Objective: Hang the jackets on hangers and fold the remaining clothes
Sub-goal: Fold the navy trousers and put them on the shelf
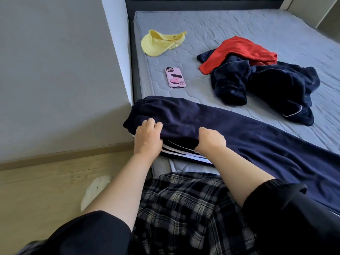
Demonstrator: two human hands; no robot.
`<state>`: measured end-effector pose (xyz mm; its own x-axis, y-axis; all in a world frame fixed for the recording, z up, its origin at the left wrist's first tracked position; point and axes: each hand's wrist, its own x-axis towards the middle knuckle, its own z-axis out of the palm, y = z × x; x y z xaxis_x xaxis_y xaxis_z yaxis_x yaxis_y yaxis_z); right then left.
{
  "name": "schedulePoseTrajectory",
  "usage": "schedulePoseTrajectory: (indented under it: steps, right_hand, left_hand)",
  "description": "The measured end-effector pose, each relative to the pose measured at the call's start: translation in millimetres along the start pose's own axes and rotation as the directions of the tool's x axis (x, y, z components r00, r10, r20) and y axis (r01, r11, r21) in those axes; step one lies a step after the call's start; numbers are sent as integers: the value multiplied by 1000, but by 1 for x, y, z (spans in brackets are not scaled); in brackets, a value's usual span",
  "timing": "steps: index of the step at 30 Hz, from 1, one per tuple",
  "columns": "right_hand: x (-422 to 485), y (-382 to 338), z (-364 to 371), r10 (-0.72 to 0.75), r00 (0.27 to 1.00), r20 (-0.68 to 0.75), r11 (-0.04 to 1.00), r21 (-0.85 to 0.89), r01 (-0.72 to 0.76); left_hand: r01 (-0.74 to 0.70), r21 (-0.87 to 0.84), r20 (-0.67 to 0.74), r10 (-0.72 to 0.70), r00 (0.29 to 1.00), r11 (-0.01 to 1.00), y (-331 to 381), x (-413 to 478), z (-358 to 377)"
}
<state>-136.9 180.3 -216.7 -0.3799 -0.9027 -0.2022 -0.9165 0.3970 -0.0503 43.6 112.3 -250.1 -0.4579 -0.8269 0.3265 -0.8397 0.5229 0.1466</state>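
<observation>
Navy track pants (230,129) with white side stripes lie along the near edge of the grey mattress (239,24), waistband to the left. My left hand (148,138) grips the near edge of the pants by the waistband, fingers curled over the top layer. A little to the right, my right hand (210,140) grips the same edge, its fingers tucked under the fabric. Farther back on the right, a dark blue fleece garment (272,87) lies crumpled with a red garment (237,52) partly on top of it.
A yellow visor cap (160,42) and a phone in a pink case (174,77) lie on the mattress's left side. A grey wall runs along the left. A white cloth (94,190) lies on the wooden floor beside the bed corner.
</observation>
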Motion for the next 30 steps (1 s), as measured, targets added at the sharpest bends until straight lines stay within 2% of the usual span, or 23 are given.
schedulePoseTrajectory:
  steps: [3,5,6,7,8,9,10,11,12,14,16,20,22,23,25,28,30]
  right_hand:
    - [-7,20,2,154,980,122,987,-75,-146]
    - [-10,27,3,207,965,161,977,-79,-196]
    - [-11,28,3,211,964,160,977,-76,-202]
    - [-11,27,2,208,967,146,977,-71,-199]
    - [-12,24,1,200,973,117,979,-62,-193]
    - [-12,22,-1,189,979,76,981,-52,-186]
    - [-12,20,-4,180,983,32,983,-40,-178]
    - [-12,18,-7,169,986,-14,985,-28,-169]
    - [-13,18,-9,157,986,-57,987,-18,-158]
    - [-12,20,-10,128,985,-118,992,6,-128]
    - [-13,23,-11,108,984,-144,994,43,-102]
    - [-18,23,-14,81,971,-226,997,34,-75]
    - [-21,18,-16,33,974,-224,999,9,-32]
    - [-23,15,-16,10,983,-184,1000,14,-8]
    - [-28,11,-12,-14,1000,-5,1000,26,14]
    - [-34,12,0,52,934,352,996,-81,-25]
    - [-35,13,4,101,921,377,991,-125,-58]
  left_hand:
    - [261,8,105,-260,960,965,-4,-4,1]
    - [469,-7,171,-462,871,883,-6,-5,1]
    - [575,-74,237,-545,804,815,-5,-6,0]
    - [686,-219,349,-601,719,694,-2,-5,0]
    - [776,-391,493,-599,631,495,2,-4,1]
    - [823,-516,637,-537,553,237,7,-2,2]
    - [820,-571,741,-446,502,-26,13,-1,1]
    - [777,-580,799,-358,484,-245,18,-1,-1]
    - [722,-563,826,-288,484,-401,23,0,-2]
    - [644,-521,844,-224,488,-560,30,0,0]
    - [614,-507,852,-243,465,-605,32,-2,2]
    - [643,-526,847,-415,333,-557,32,-4,3]
    - [656,-533,834,-463,300,-534,31,-5,2]
    - [668,-531,831,-476,288,-522,31,-5,3]
    - [663,-540,827,-473,303,-519,30,-6,5]
    - [569,-563,824,-456,336,-599,27,-5,5]
    - [506,-575,818,-457,350,-642,23,-2,2]
